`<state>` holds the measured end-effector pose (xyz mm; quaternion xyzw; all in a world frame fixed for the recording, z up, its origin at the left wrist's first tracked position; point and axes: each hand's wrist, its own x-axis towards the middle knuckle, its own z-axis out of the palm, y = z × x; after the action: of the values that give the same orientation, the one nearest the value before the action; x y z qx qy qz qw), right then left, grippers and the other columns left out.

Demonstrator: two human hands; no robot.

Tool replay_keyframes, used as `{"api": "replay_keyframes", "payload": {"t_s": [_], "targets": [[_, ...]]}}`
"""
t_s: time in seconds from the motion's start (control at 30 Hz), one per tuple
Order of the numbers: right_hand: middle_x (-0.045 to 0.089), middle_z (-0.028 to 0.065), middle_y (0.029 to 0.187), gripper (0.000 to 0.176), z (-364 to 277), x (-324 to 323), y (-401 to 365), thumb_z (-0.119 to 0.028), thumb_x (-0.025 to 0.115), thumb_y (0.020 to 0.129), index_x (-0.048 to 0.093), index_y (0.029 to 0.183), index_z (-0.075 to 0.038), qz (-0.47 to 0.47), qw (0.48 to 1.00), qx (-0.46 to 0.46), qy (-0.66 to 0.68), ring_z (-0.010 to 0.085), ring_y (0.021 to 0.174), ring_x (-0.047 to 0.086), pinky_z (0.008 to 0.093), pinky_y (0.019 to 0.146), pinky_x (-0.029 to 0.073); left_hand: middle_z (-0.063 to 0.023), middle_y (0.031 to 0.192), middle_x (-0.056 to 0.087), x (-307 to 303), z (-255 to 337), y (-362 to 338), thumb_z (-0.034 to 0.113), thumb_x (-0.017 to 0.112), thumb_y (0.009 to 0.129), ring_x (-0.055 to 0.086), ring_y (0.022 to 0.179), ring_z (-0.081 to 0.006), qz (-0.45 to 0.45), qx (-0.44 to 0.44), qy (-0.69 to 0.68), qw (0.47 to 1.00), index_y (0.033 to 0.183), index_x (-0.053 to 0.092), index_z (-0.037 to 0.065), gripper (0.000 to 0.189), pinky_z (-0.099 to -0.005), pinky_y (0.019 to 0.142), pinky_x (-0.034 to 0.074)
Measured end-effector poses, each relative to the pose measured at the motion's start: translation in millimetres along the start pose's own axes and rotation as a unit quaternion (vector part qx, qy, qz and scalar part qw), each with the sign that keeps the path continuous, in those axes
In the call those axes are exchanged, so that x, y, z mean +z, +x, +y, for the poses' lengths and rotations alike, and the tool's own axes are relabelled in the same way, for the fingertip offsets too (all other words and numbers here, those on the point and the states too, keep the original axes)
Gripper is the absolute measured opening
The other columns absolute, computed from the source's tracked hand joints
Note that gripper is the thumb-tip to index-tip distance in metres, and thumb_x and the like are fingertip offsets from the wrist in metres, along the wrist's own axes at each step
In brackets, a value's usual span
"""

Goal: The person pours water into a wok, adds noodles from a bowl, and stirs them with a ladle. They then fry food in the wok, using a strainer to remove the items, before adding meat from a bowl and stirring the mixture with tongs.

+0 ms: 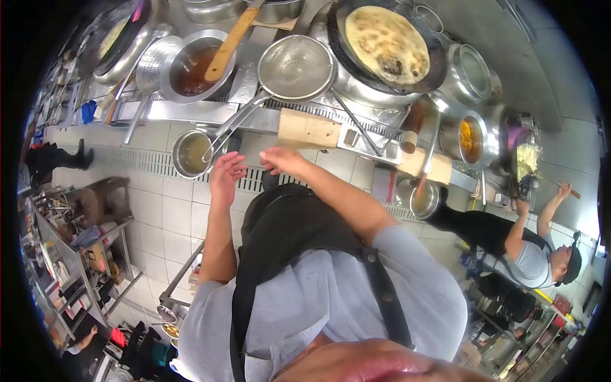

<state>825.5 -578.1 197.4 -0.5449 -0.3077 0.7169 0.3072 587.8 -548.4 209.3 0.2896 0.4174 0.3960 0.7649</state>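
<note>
My left hand [225, 178] is raised in front of the apron, its fingers loosely bent and apart, with nothing in it. Close beside it, the looped end of a handle hangs over a small pot [193, 153] of cloudy liquid. That handle belongs to a metal strainer [295, 67] lying across the counter. To the right, my right hand [284, 161] faces the left one with half-curled fingers, and I see nothing in it. A wooden board [309, 129] on the counter edge is just beyond it. Neither hand visibly touches anything.
A browned flatbread [387, 44] lies on a round black pan [337, 48]. A pot of reddish sauce [194, 73] holds a wooden paddle [232, 44]. A co-worker [538, 254] stands at the right, using a long tool over another pan. Shelving [83, 274] stands at left.
</note>
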Motion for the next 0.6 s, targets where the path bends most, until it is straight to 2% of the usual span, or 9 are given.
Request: {"api": "replay_keyframes", "payload": {"t_s": [0.07,0.1,0.13,0.17,0.3,0.37,0.4,0.43,0.6], "targets": [[0.068,0.0142,0.119,0.056,-1.9,9.7,22.2,-0.041,0.063,0.100,0.055,0.134,0.003,0.023,0.998,0.049,0.013,0.0234,0.104,0.066,0.0382,0.086,0.058,-0.0140,0.110,0.068,-11.8,19.2,5.6,0.018,0.065,0.093,0.068,0.087,-0.0227,0.066,0.006,0.149,0.987,0.116,0.063,0.003,0.028,-0.0359,0.081,0.055],[0.068,0.0154,0.119,0.058,-3.2,11.7,25.0,-0.043,0.064,0.099,0.054,0.135,0.002,0.020,0.999,0.040,0.019,0.0245,0.105,0.065,0.0393,0.086,0.057,-0.0139,0.107,0.067,-6.0,32.5,2.7,0.016,0.068,0.089,0.067,0.088,-0.0256,0.126,0.128,0.397,0.900,0.114,0.064,0.004,0.028,-0.0370,0.080,0.054],[0.068,0.0154,0.119,0.058,-2.1,15.0,26.3,-0.043,0.064,0.099,0.054,0.135,0.002,0.014,0.999,0.043,0.020,0.0245,0.105,0.065,0.0393,0.086,0.057,-0.0138,0.104,0.066,-5.0,43.2,6.6,0.014,0.071,0.084,0.067,0.089,-0.0285,0.173,0.240,0.611,0.734,0.112,0.065,0.006,0.029,-0.0381,0.079,0.054],[0.068,0.0158,0.119,0.058,-5.0,16.8,30.9,-0.043,0.065,0.099,0.054,0.134,0.002,0.026,0.998,0.049,0.032,0.0245,0.105,0.065,0.0397,0.086,0.057,-0.0143,0.105,0.063,-14.5,47.4,17.4,0.015,0.074,0.078,0.064,0.098,-0.0327,0.189,0.363,0.627,0.662,0.116,0.066,0.008,0.039,-0.0402,0.083,0.052],[0.068,0.0169,0.120,0.057,-0.1,26.1,34.6,-0.043,0.065,0.098,0.055,0.133,0.001,0.035,0.997,0.062,0.040,0.0245,0.104,0.066,0.0409,0.087,0.056,-0.0135,0.120,0.061,-21.9,77.1,34.3,0.017,0.075,0.077,0.060,0.111,-0.0337,0.186,0.354,0.657,0.639,0.122,0.065,0.010,0.047,-0.0473,0.093,0.048],[0.068,0.0165,0.120,0.056,-0.3,25.6,31.3,-0.042,0.065,0.099,0.055,0.133,0.001,0.027,0.998,0.049,0.038,0.0240,0.103,0.066,0.0404,0.088,0.056,-0.0134,0.134,0.055,-22.8,94.3,47.8,0.020,0.076,0.076,0.053,0.123,-0.0355,0.179,0.364,0.704,0.584,0.131,0.061,0.011,0.058,-0.0528,0.101,0.042],[0.068,0.0160,0.119,0.051,-3.7,26.8,31.0,-0.041,0.064,0.099,0.057,0.128,0.001,0.037,0.998,0.045,0.033,0.0235,0.102,0.066,0.0395,0.086,0.056,-0.0144,0.147,0.048,-28.1,98.7,61.7,0.022,0.076,0.075,0.045,0.135,-0.0378,0.153,0.343,0.704,0.602,0.137,0.057,0.011,0.065,-0.0560,0.108,0.037],[0.069,0.0155,0.117,0.047,-7.2,29.4,30.1,-0.041,0.063,0.100,0.060,0.123,0.000,0.046,0.998,0.040,0.027,0.0229,0.100,0.066,0.0385,0.084,0.057,-0.0155,0.152,0.043,-29.9,102.2,71.1,0.022,0.076,0.077,0.039,0.141,-0.0382,0.153,0.355,0.713,0.586,0.140,0.054,0.008,0.067,-0.0517,0.114,0.036],[0.069,0.0147,0.115,0.045,-28.2,34.5,23.6,-0.039,0.063,0.100,0.060,0.123,0.000,0.061,0.996,0.028,0.059,0.0222,0.099,0.066,0.0381,0.085,0.056,-0.0165,0.149,0.048,-33.1,115.0,128.4,0.026,0.070,0.087,0.050,0.133,-0.0354,0.113,0.263,0.707,0.647,0.140,0.053,0.005,0.060,-0.0510,0.112,0.040]]}}
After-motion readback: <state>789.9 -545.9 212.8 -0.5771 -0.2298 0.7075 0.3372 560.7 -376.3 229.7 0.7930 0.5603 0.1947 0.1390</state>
